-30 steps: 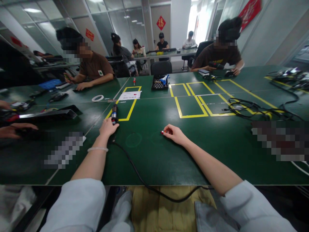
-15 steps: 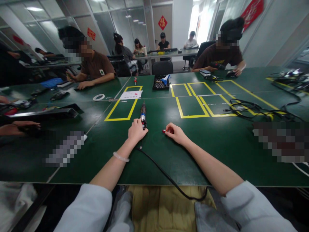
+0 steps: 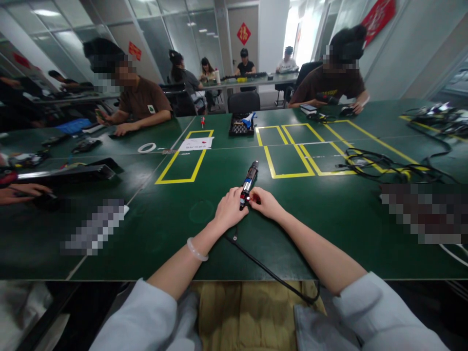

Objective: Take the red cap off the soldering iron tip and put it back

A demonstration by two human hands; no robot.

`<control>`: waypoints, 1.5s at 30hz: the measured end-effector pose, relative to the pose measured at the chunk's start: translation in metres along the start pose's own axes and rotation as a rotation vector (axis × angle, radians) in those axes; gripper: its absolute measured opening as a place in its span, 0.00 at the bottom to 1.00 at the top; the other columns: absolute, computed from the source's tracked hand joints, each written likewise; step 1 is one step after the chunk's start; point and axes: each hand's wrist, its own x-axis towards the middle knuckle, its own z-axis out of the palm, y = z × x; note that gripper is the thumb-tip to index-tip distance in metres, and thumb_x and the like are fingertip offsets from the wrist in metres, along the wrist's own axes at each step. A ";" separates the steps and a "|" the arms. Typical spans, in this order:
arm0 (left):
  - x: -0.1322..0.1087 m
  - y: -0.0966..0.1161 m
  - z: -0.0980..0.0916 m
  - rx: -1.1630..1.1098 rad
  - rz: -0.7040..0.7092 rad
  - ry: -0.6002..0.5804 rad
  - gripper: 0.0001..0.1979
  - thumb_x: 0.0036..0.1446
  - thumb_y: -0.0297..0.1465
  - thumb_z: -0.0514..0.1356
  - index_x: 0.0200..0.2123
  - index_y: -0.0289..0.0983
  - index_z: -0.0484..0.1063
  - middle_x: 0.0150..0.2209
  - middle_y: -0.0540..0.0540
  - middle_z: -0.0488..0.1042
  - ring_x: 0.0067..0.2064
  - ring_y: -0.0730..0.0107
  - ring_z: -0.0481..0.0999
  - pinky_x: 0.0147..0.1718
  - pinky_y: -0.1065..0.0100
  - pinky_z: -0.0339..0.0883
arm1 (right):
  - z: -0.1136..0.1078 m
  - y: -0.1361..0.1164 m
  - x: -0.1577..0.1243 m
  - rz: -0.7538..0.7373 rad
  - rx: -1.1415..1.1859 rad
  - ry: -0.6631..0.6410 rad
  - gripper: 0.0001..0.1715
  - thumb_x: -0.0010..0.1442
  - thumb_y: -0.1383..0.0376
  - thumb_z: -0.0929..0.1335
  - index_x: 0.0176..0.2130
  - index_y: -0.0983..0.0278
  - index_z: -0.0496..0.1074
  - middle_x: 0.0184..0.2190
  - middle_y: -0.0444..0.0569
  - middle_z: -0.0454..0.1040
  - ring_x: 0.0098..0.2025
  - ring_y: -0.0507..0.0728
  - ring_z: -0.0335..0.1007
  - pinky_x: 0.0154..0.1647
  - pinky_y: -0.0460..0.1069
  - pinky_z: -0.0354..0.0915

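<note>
My left hand (image 3: 231,208) is closed around the rear part of an electric screwdriver (image 3: 249,179), a dark slim tool with a blue and silver band. It points away from me and slightly right, over the green table. A black cord (image 3: 263,267) runs from under that hand down past the table's near edge. My right hand (image 3: 266,204) is closed in a pinch close beside the tool's rear end. Between its fingertips is a small red and white piece, too small to name. Whether this piece touches the screwdriver I cannot tell.
Yellow tape outlines (image 3: 288,174) mark the green table (image 3: 190,234). A paper sign (image 3: 197,143) and tape roll (image 3: 146,147) lie ahead left, a black tray (image 3: 241,127) farther back. Coiled black cables (image 3: 369,161) lie right. People (image 3: 142,97) sit across the table; another person's hand (image 3: 25,193) is at left.
My left hand has carried the screwdriver right and nearer to me, up to my right hand. The screwdriver now leans rightward. My right hand has barely moved.
</note>
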 end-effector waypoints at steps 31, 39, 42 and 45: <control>0.019 -0.024 -0.011 0.360 -0.067 -0.001 0.33 0.62 0.46 0.50 0.65 0.37 0.53 0.52 0.36 0.65 0.48 0.52 0.67 0.43 0.59 0.63 | -0.005 0.002 0.000 0.049 -0.026 0.097 0.07 0.63 0.66 0.65 0.36 0.64 0.74 0.33 0.45 0.66 0.32 0.50 0.64 0.37 0.46 0.61; 0.014 -0.112 -0.040 0.432 -0.295 -0.035 0.35 0.61 0.50 0.46 0.66 0.38 0.53 0.53 0.34 0.64 0.51 0.48 0.67 0.46 0.56 0.63 | -0.005 0.003 -0.001 0.060 -0.017 0.097 0.07 0.62 0.66 0.66 0.34 0.64 0.74 0.31 0.45 0.67 0.31 0.50 0.63 0.35 0.45 0.59; 0.013 -0.147 -0.052 0.440 -0.383 -0.028 0.35 0.60 0.50 0.45 0.65 0.37 0.54 0.54 0.32 0.63 0.52 0.45 0.67 0.47 0.54 0.62 | -0.005 0.004 -0.001 0.063 -0.021 0.090 0.07 0.62 0.67 0.66 0.34 0.64 0.74 0.31 0.45 0.68 0.31 0.50 0.63 0.35 0.45 0.59; 0.013 -0.179 -0.064 0.438 -0.477 -0.044 0.35 0.59 0.50 0.46 0.64 0.36 0.56 0.55 0.30 0.62 0.52 0.42 0.66 0.46 0.52 0.62 | -0.005 0.003 -0.001 0.062 -0.018 0.081 0.07 0.62 0.67 0.66 0.34 0.64 0.74 0.31 0.45 0.68 0.31 0.50 0.63 0.35 0.45 0.59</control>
